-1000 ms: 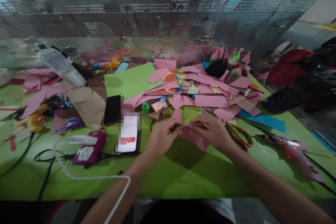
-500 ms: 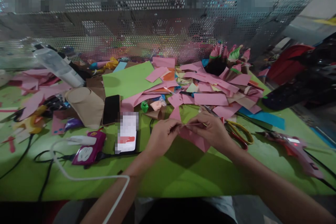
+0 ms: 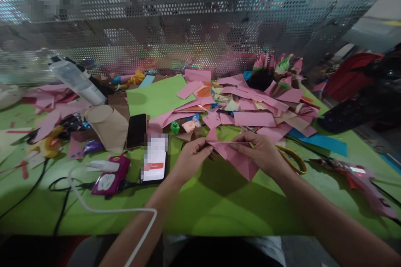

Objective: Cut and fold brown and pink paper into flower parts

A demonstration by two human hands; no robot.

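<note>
A folded piece of pink paper hangs between my two hands, above the green table. My left hand pinches its left end between thumb and fingers. My right hand grips the upper edge on the right, thumb toward me. Creases show on the paper, and its lower part comes to a point. Just right of my right hand lie scissors with yellow handles, partly hidden by the hand. A lit phone rests left of my left hand.
Pink paper scraps and a green sheet cover the back. At right lies a pink glue gun. On the left are a dark phone, a magenta power adapter with cables, and a bottle. A white cable crosses my left forearm.
My hands have drawn slightly apart, and more of the pink paper's upper edge and folded face now shows. The camera view has shifted a little.
</note>
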